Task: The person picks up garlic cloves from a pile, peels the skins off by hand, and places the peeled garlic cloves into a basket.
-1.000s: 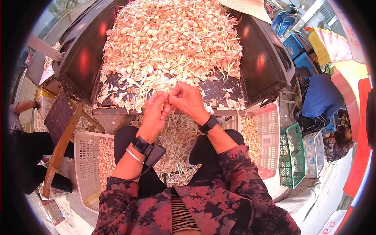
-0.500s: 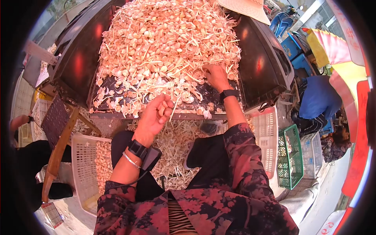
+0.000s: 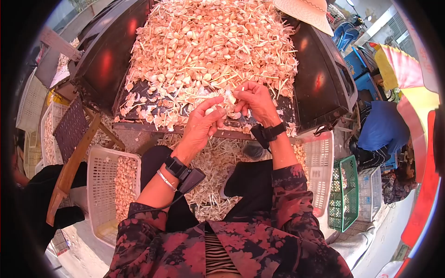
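A big heap of garlic cloves, skins and dry stalks (image 3: 208, 41) covers the dark tray (image 3: 134, 95) in front of me. Over the near edge of the heap, my left hand (image 3: 204, 121) is closed with a pale garlic clove between thumb and fingers. Just to its right my right hand (image 3: 256, 103) pinches a whitish piece of garlic by its thumb and index finger. The two hands are close together but apart. Dry stalks and skins (image 3: 211, 171) lie below the tray, between my knees.
Left stands a white basket with cloves (image 3: 103, 194), beside a wooden chair frame (image 3: 69, 180) and a person in black (image 3: 37, 199). Right are a white crate (image 3: 322, 171), a green crate (image 3: 344, 194) and a person in blue (image 3: 382, 127). A straw hat (image 3: 308, 13) rests at top right.
My right hand has come up off the heap, leftward and toward me, and now pinches a garlic piece. My left hand has moved right and up toward it. The view has shifted slightly.
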The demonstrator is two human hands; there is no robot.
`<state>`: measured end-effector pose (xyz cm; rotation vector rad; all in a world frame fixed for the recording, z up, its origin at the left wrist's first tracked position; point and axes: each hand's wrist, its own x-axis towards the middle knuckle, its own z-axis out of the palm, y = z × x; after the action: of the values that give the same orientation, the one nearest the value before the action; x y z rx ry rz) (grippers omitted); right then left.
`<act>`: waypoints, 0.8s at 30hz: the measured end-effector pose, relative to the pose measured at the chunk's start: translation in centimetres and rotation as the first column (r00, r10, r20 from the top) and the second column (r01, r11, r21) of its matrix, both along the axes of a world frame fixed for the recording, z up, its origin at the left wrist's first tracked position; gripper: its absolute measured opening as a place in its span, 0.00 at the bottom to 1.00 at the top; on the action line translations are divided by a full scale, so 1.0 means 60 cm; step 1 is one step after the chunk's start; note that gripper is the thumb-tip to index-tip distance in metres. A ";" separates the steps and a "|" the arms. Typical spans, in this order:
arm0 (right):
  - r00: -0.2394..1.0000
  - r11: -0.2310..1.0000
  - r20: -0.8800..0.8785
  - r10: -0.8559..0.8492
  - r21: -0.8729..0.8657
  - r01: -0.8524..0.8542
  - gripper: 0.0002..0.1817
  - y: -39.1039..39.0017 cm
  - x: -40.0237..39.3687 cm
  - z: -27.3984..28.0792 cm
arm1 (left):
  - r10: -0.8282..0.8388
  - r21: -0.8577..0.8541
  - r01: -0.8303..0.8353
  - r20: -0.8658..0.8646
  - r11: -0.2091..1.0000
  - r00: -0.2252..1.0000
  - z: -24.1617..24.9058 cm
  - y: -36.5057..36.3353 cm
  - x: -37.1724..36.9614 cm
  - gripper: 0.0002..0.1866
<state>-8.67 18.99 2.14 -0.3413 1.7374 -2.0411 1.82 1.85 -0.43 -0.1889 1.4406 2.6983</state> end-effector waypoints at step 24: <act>0.809 0.806 -0.062 0.584 0.164 -0.569 0.13 -0.023 0.108 -0.008 | -0.142 0.526 0.199 -0.146 0.827 0.979 0.024 -0.094 0.043 0.13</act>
<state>-2.21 17.64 1.65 -0.8409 1.5662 -1.4715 4.39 -3.78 1.03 0.1123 0.6155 2.8554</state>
